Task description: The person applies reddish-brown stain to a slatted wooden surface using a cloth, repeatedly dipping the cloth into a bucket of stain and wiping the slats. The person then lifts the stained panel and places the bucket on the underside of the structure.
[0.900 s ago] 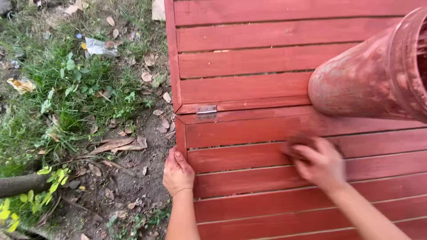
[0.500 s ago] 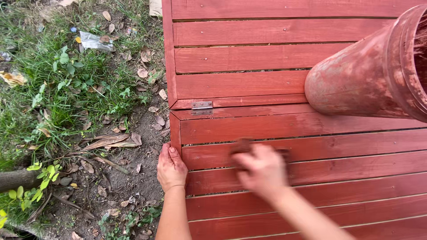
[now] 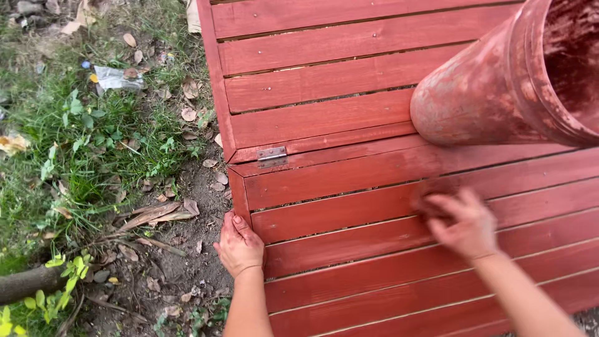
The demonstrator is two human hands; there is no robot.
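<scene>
The red-painted slatted wood panel (image 3: 374, 168) filled most of what I saw, its long flat boards running across with thin dark gaps between them and small screw heads near the left frame; the paint looked matte and a little uneven. Above my right side lay a big round bucket (image 3: 499, 93), tipped on its side on the boards, its plastic wall smeared and crusted with the same red, the mouth facing right. To the left was bare brown dirt and patchy grass (image 3: 75, 150), littered with dry curled leaves. My right hand (image 3: 462, 224) was pressed down on a board in the lower half, blurred, fingers closed over a dark, soft-looking rag or pad (image 3: 430, 198) that I gripped against the wood just below the bucket. My left hand (image 3: 239, 246) lay flat and released, holding nothing, palm down against the panel's left edge. Smallest of all, 1 dull metal hinge (image 3: 272, 154) joined the 2 sections at the frame.
</scene>
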